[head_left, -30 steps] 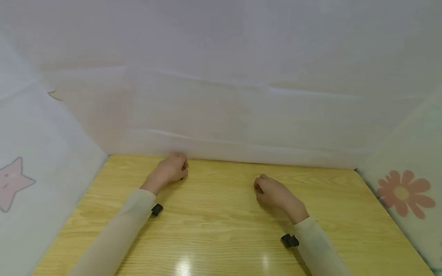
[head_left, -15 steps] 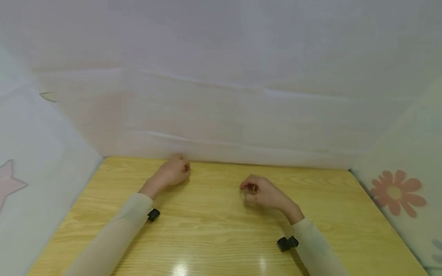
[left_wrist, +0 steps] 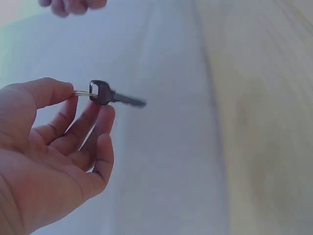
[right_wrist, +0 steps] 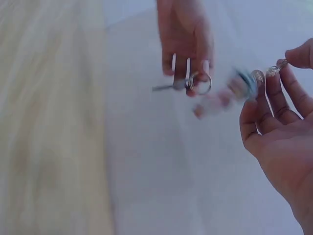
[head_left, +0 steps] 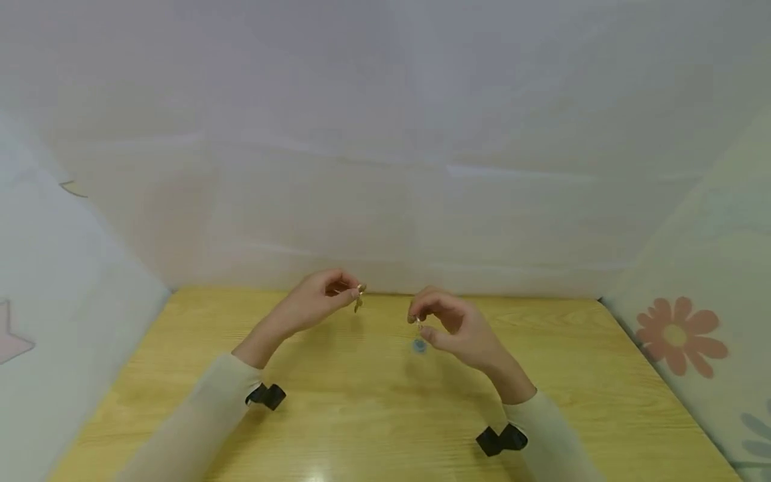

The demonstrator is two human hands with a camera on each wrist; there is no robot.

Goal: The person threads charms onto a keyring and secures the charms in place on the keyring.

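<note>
Left hand (head_left: 316, 304) raised above desk (head_left: 373, 415), centre-left of head view. Thumb & forefinger pinched on a split ring (left_wrist: 84, 92) w/ dark-headed key (left_wrist: 115, 97) hanging off it; other fingers (left_wrist: 100, 152) loosely curled underneath, not touching key. In left wrist view key sat upper left of frame, blade pointing right, slightly blurred. In right wrist view same key & ring (right_wrist: 200, 83) seen upper centre, below left hand's fingertips (right_wrist: 188, 63).

Right hand (head_left: 458, 328) also lifted off desk, centre-right of head view, just beside left hand but apart from it. Thumb & forefinger pinched on a small metal piece (right_wrist: 274, 70) at upper right of right wrist view; a blurred charm (right_wrist: 230, 93) w/ blue-ish & pink-ish parts dangled from it toward frame centre. Too smeared to tell what charm is. Remaining fingers (right_wrist: 266, 115) half curled, palm facing up-left. In head view a small blue blob (head_left: 419, 345) showed just below right hand's fingertips, lower centre.

Key ring & charm near each other in right wrist view, not touching.

Cream sleeves (head_left: 199, 415) on both forearms; black wrist-cam mounts (head_left: 268, 395) at lower left & lower right (head_left: 501, 440) of head view. White sheet backdrop (head_left: 385, 167) across top; pink flower print (head_left: 674, 336) at right edge, pale star print (head_left: 9, 335) at left edge.
</note>
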